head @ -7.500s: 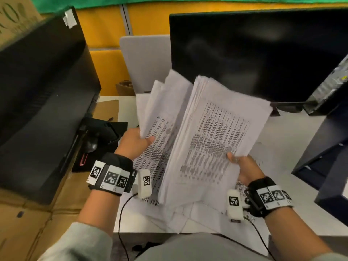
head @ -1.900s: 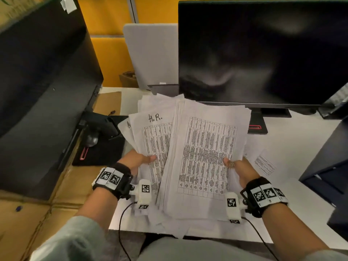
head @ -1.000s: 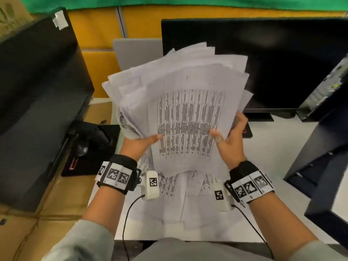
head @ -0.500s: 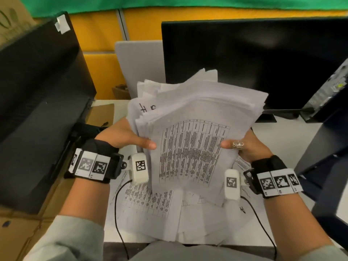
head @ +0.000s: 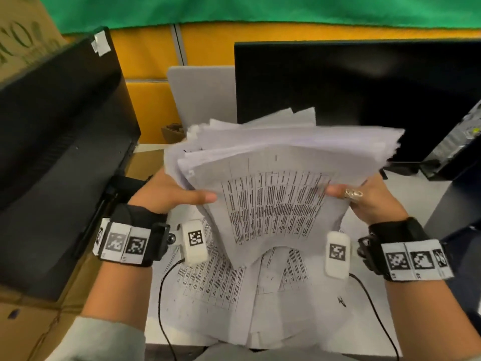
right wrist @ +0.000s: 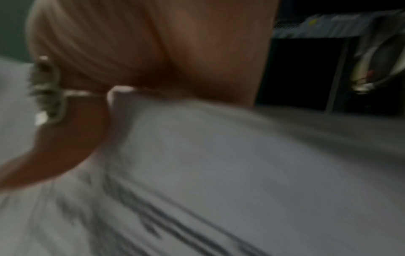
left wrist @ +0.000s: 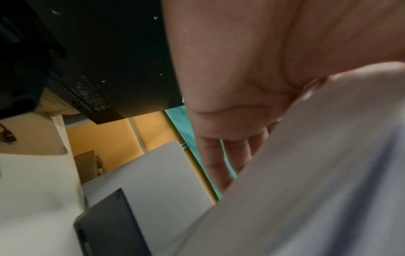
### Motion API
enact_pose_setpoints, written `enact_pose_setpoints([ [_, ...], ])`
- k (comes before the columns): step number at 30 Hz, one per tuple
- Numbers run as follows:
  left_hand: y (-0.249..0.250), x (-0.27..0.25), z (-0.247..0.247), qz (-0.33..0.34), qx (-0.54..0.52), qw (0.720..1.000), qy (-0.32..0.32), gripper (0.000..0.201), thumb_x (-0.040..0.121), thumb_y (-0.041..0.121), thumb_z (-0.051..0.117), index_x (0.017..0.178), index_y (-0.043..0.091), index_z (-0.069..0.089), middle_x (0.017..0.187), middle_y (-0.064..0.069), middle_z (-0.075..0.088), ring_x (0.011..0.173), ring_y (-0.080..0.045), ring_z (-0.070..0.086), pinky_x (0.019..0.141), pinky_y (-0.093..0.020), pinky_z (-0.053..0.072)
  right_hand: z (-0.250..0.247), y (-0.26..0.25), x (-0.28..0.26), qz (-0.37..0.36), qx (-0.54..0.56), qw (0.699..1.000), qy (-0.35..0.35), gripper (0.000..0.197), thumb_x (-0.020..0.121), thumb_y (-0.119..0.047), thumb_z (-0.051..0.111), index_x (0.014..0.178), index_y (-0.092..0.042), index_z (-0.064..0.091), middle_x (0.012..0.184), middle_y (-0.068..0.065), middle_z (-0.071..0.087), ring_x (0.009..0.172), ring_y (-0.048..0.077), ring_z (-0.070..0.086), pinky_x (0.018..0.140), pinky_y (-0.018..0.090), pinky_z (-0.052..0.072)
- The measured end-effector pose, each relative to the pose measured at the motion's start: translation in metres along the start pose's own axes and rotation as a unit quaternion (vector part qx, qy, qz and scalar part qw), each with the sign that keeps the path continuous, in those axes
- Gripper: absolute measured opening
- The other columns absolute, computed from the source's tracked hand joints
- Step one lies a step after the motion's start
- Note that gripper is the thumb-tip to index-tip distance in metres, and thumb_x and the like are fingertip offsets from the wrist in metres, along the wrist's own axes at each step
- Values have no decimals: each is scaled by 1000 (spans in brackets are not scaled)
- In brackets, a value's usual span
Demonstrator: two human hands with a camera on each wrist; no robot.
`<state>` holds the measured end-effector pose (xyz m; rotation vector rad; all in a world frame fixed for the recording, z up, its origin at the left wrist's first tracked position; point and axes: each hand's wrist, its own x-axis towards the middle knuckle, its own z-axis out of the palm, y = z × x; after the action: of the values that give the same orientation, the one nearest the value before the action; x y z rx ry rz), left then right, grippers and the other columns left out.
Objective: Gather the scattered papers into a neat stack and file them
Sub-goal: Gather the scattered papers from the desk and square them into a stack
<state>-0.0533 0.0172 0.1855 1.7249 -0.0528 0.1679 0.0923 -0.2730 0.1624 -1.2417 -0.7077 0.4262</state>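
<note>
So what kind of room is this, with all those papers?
Probably an office desk. A big dark monitor stands at the back, another black screen is on the left, and both hands, left hand and right hand, hold a thick stack of printed papers over a white desk.

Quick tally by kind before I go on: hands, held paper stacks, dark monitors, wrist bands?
hands: 2, left hand and right hand
held paper stack: 1
dark monitors: 2, left monitor and right monitor
wrist bands: 2, left band and right band
Total: 7
</note>
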Motion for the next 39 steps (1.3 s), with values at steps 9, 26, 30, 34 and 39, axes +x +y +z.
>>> enact_pose_setpoints([
  [9,3,21,19,42,-20,999,26,76,45,45,87,110,28,50,103,1,64,96,-14,65,75,-23,55,-8,29,-10,59,-13,998,30,53,35,-29,92,85,-31,74,86,-7,75,83,9,70,67,23,56],
  [26,-79,-12,95,-71,2,985,158,101,61,32,81,142,28,20,126,31,38,102,35,36,77,11,33,-11,42,-11,54,2,977,207,40,63,-12,72,101,-6,60,84,-3,75,86,16,71,67,23,56],
  [30,-58,8,92,-13,-32,967,252,84,64,26,83,133,6,40,127,-2,58,117,-4,55,94,-20,49,-9,35,-9,42,-18,993,107,44,59,-5,78,99,-15,63,89,-3,75,89,14,70,70,26,55],
  [34,-41,9,93,23,-38,944,327,88,56,18,85,125,20,30,123,-2,53,112,-4,56,88,-16,51,-16,31,-17,80,-1,997,6,58,30,-35,92,85,-32,74,86,-5,75,85,10,70,67,22,56],
  [39,-46,8,63,-72,0,972,222,105,41,33,90,131,17,37,125,-1,57,114,-11,56,96,-33,50,-17,29,-25,56,1,998,29,54,31,-31,89,82,-34,74,84,-7,75,83,8,70,68,22,56],
])
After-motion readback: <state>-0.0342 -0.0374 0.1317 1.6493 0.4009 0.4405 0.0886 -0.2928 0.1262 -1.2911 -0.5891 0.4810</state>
